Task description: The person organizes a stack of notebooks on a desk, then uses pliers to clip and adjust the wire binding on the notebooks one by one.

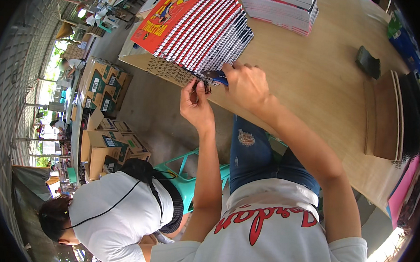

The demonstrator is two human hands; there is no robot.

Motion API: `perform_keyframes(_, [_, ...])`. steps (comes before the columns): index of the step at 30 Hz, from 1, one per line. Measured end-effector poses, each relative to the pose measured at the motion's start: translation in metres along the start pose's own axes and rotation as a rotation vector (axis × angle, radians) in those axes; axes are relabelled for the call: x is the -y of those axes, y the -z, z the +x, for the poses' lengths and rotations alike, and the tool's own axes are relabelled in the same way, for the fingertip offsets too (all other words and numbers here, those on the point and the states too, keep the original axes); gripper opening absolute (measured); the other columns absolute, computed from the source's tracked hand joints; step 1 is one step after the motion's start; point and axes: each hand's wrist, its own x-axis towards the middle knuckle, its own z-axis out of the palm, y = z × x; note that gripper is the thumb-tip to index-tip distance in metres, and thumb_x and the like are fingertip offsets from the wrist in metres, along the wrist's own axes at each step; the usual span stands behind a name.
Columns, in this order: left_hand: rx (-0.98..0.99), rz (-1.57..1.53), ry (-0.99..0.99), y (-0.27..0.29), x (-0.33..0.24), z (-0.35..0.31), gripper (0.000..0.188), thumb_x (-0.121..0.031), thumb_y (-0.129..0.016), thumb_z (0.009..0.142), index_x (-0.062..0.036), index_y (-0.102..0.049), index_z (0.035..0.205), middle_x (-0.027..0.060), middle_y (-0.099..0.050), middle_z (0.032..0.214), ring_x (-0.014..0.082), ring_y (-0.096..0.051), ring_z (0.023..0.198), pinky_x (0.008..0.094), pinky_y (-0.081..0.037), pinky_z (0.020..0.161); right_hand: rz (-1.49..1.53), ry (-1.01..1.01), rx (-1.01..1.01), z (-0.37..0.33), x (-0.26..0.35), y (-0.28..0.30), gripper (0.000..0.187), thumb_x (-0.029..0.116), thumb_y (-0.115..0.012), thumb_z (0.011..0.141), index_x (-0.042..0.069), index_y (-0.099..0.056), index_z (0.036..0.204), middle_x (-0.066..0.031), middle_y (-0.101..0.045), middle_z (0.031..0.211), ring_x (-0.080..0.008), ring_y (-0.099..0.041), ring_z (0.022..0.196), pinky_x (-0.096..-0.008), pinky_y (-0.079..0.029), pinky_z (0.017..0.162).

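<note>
A tall stack of spiral-bound notebooks [201, 31] with a red top cover stands at the table's near-left edge. Their black wire coils [168, 69] stick out along the side facing me. At the stack's lower corner my right hand [248, 85] grips blue-handled pliers [219, 77], whose dark jaws are against the coils. My left hand [197, 104] is just below the jaws, thumb and fingers pinched on a black wire coil end [207, 87]. The jaws' exact bite is too small to make out.
Another stack of books [282, 11] stands farther back on the wooden table [312, 74]. A dark curved block [368, 62] and upright brown boards [386, 116] are at right. To my left, a person in white [120, 211] bends beside a green stool [186, 177] and cardboard boxes [107, 147].
</note>
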Motion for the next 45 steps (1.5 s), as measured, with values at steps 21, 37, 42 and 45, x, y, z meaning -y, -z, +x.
perform_keyframes(21, [0.081, -0.062, -0.054, 0.013, -0.033, 0.024, 0.019, -0.010, -0.064, 0.095, 0.0054, -0.058, 0.105, 0.0089, -0.065, 0.092, 0.0098, -0.062, 0.073, 0.0238, -0.056, 0.060, -0.013, 0.087, -0.207, 0.001, 0.012, 0.020, 0.030, 0.022, -0.077, 0.071, 0.007, -0.063, 0.094, -0.0077, -0.063, 0.087, -0.0284, -0.066, 0.082, -0.0440, -0.053, 0.069])
perform_keyframes(37, [0.078, -0.045, -0.061, 0.012, -0.033, 0.023, 0.017, -0.003, -0.061, 0.095, 0.0060, -0.058, 0.109, 0.0077, -0.065, 0.090, 0.0092, -0.062, 0.068, 0.0234, -0.053, 0.059, -0.026, 0.163, -0.261, 0.007, 0.014, 0.018, 0.024, 0.017, -0.067, 0.077, 0.002, -0.063, 0.095, -0.0130, -0.066, 0.086, -0.0318, -0.069, 0.075, -0.0472, -0.053, 0.068])
perform_keyframes(42, [0.100, -0.031, -0.050, 0.011, -0.038, 0.023, 0.016, -0.004, -0.061, 0.095, 0.0055, -0.059, 0.108, 0.0077, -0.065, 0.089, 0.0096, -0.062, 0.069, 0.0240, -0.053, 0.059, -0.005, 0.079, -0.023, 0.013, 0.016, 0.020, 0.029, 0.018, -0.077, 0.070, 0.005, -0.063, 0.093, -0.0087, -0.064, 0.083, -0.0293, -0.068, 0.076, -0.0442, -0.053, 0.069])
perform_keyframes(45, [0.089, -0.016, -0.044, 0.013, -0.040, 0.024, 0.014, -0.005, -0.062, 0.095, 0.0044, -0.058, 0.104, 0.0083, -0.065, 0.088, 0.0098, -0.062, 0.069, 0.0240, -0.054, 0.058, 0.022, 0.060, -0.023, 0.009, 0.010, 0.023, 0.030, 0.020, -0.077, 0.071, 0.006, -0.063, 0.094, -0.0090, -0.064, 0.085, -0.0290, -0.067, 0.079, -0.0453, -0.053, 0.071])
